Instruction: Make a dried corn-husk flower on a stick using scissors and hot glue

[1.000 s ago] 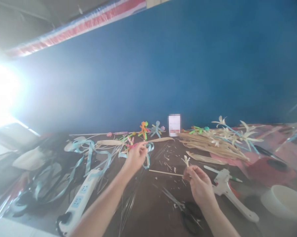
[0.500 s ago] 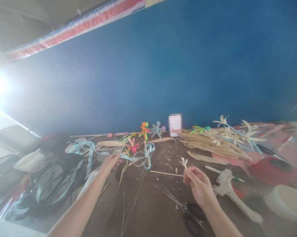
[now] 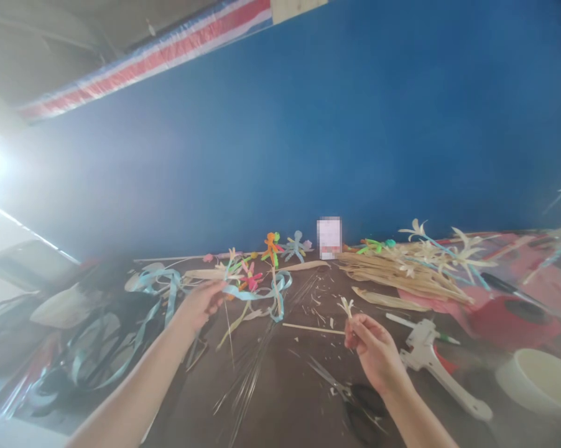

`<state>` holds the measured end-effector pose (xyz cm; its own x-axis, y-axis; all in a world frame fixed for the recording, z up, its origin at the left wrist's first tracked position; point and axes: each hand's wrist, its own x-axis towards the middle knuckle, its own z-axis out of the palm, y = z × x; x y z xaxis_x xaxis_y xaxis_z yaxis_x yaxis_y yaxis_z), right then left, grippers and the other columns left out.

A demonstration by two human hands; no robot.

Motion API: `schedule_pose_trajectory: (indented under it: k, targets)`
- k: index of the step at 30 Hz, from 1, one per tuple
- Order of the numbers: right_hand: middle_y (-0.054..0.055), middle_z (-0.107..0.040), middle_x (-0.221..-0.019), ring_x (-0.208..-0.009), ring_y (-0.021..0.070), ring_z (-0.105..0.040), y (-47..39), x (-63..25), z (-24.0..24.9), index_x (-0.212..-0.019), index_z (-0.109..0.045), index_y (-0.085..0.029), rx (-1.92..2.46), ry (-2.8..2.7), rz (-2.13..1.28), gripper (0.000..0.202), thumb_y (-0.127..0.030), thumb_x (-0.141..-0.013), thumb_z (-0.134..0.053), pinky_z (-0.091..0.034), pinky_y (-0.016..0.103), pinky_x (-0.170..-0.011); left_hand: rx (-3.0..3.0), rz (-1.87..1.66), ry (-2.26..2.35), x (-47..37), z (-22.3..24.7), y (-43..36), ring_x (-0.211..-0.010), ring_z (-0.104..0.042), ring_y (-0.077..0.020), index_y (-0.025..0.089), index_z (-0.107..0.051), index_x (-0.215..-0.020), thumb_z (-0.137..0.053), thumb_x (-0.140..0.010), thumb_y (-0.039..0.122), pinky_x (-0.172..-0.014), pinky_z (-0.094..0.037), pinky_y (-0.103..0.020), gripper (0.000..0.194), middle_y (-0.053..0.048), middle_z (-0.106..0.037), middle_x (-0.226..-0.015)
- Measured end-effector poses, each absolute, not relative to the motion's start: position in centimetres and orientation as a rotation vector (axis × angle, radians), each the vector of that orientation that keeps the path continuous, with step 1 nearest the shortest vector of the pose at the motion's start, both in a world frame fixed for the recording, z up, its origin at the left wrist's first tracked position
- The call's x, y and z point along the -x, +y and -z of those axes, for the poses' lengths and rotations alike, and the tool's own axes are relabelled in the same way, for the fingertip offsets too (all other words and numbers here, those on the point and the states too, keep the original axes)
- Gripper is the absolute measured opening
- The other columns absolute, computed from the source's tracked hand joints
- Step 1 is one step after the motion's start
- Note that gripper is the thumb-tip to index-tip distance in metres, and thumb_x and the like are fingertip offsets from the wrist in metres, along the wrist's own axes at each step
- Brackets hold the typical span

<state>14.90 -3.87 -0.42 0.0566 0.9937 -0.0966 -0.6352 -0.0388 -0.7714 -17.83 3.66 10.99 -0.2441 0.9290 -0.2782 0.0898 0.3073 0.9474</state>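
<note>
My right hand [image 3: 371, 345] pinches a small pale piece [image 3: 346, 307] whose top is split into thin petal-like strips. A thin pale stick [image 3: 311, 327] runs up to those fingers; whether they hold it, I cannot tell. Left of centre, my left hand [image 3: 203, 305] has its fingers closed around a thin stem [image 3: 229, 267], light blue with a pale tip, standing up above the fingers. Light blue ribbon [image 3: 250, 294] lies right beside these fingertips. Black-handled scissors [image 3: 341, 389] lie open below my right hand. A white glue gun [image 3: 432, 361] lies to its right.
Pale flowers on blue stems [image 3: 462, 252] and dried husks [image 3: 397, 274] lie at the back right. Small coloured figures [image 3: 272, 247] stand along the blue wall [image 3: 308, 124]. A white bowl [image 3: 539, 379] sits far right. Scraps [image 3: 320, 298] litter the dark table [image 3: 280, 398].
My left hand has drawn slightly left and closed, and the thin stem with the pale tip now rises from it. My right hand stays nearly still with the pale piece.
</note>
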Motion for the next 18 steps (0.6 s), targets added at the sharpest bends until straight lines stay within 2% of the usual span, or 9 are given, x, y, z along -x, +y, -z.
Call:
schedule_pose_trajectory:
  k: [5,9,13,15,18]
  targets:
    - [0.0,-0.053,-0.063,-0.053,0.0106,-0.045,-3.8,-15.2,-0.3,-0.066,-0.055,-0.018,0.737,-0.584,-1.436,0.016,-0.028,-0.068,-0.067,-0.038,0.023,-0.048,-1.037,-1.188,1.312,13.2,-16.4,2.1,-0.04,-0.043,-0.0043,0.011,-0.064,-0.074,-0.067,-0.062,0.023,-0.031,-0.02,-0.014,0.017,-0.002,-0.06,-0.06]
    - [0.001,-0.055,-0.065,-0.049,0.0093,-0.044,-3.7,-15.4,-0.3,-0.067,-0.056,-0.017,0.809,-0.644,-1.334,0.017,-0.031,-0.069,-0.066,-0.036,0.022,-0.045,-1.007,-1.2,1.169,8.5,-18.0,0.8,-0.04,-0.044,-0.004,0.012,-0.063,-0.07,-0.065,-0.064,0.018,-0.032,-0.024,-0.014,0.008,-0.001,-0.059,-0.061]
    - [-0.002,-0.051,-0.057,-0.042,0.007,-0.037,-3.3,-15.6,0.1,-0.069,-0.057,-0.017,1.007,-0.696,-1.076,0.02,-0.034,-0.068,-0.065,-0.028,0.02,-0.041,-0.911,-1.254,1.034,4.0,-16.4,-0.4,-0.038,-0.043,-0.0018,0.014,-0.06,-0.068,-0.064,-0.064,0.019,-0.032,-0.026,-0.012,0.008,0.003,-0.056,-0.057]
    - [-0.003,-0.051,-0.057,-0.045,0.0086,-0.039,-3.2,-15.9,0.3,-0.069,-0.058,-0.017,1.123,-0.774,-0.923,0.019,-0.034,-0.068,-0.064,-0.03,0.021,-0.044,-0.877,-1.168,1.01,2.1,-14.7,-0.9,-0.037,-0.044,-0.0026,0.014,-0.059,-0.068,-0.066,-0.064,0.021,-0.032,-0.027,-0.013,0.011,0.004,-0.054,-0.052]
    - [-0.002,-0.053,-0.054,-0.05,0.012,-0.043,-3.2,-16.5,0.3,-0.065,-0.059,-0.017,1.315,-0.954,-0.75,0.017,-0.033,-0.068,-0.062,-0.033,0.023,-0.05,-0.822,-1.092,0.949,0.8,-12.4,-1.3,-0.04,-0.048,-0.0047,0.014,-0.06,-0.074,-0.062,-0.068,0.031,-0.033,-0.028,-0.013,0.018,0.001,-0.059,-0.054]
